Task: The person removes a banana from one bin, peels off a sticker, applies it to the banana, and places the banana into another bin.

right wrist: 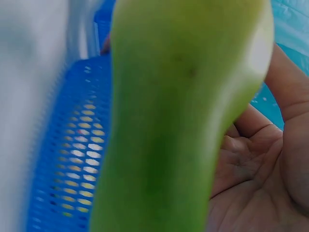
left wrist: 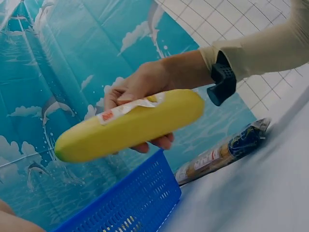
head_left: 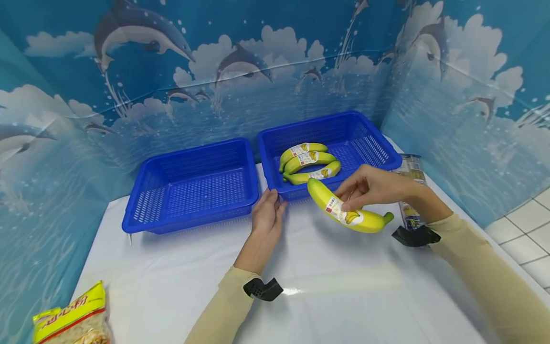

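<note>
My right hand (head_left: 371, 186) grips a yellow banana (head_left: 320, 193) with a green stem and a white label, holding it above the table in front of the right blue basket (head_left: 296, 193). In the left wrist view, the thumb lies along the label and fingertips show beneath the banana (left wrist: 135, 128). Several labelled bananas (head_left: 307, 160) lie side by side in the left part of that basket. My left hand (head_left: 266, 215) holds the basket's near left corner between fingers and thumb. The banana's green end (right wrist: 164, 145) fills much of the right wrist view.
A second blue basket (head_left: 193, 220) with nothing in it stands to the left. Clear packages (head_left: 410, 191) lie at the table's right edge, behind my right wrist. A yellow-topped bag (head_left: 75, 317) sits at the near left. A dolphin-print curtain (head_left: 240, 105) encloses the table's back and sides.
</note>
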Tool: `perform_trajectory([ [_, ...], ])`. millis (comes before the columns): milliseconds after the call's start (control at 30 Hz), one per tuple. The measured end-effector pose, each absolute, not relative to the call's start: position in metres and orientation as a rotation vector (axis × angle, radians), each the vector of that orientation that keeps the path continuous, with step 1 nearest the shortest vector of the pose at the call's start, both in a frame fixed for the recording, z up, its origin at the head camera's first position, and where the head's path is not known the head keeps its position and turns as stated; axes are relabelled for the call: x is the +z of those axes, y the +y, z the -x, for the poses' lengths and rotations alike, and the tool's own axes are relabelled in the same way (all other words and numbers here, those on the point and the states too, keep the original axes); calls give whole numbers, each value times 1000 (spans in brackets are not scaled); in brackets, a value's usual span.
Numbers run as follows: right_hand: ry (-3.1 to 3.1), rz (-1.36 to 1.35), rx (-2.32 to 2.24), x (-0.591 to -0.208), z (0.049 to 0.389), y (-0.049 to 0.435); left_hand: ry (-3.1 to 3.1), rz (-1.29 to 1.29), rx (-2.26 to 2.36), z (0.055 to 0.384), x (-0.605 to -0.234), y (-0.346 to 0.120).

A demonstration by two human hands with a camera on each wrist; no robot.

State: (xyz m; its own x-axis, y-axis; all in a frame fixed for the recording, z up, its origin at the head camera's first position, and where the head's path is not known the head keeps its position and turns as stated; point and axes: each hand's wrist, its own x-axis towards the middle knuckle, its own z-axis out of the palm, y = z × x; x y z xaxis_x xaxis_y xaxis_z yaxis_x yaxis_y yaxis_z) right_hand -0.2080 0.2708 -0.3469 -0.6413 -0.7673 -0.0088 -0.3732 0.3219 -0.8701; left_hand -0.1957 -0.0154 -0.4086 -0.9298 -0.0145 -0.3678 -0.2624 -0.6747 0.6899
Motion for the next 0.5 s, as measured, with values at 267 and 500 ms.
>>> perform_trajectory([
  [267,2302,905,-1287,-305,243,284,1165,600,2729,199,-408,-16],
  [500,2477,573,-1281,-285,284,293,1130,610,2735,200,-407,-17],
])
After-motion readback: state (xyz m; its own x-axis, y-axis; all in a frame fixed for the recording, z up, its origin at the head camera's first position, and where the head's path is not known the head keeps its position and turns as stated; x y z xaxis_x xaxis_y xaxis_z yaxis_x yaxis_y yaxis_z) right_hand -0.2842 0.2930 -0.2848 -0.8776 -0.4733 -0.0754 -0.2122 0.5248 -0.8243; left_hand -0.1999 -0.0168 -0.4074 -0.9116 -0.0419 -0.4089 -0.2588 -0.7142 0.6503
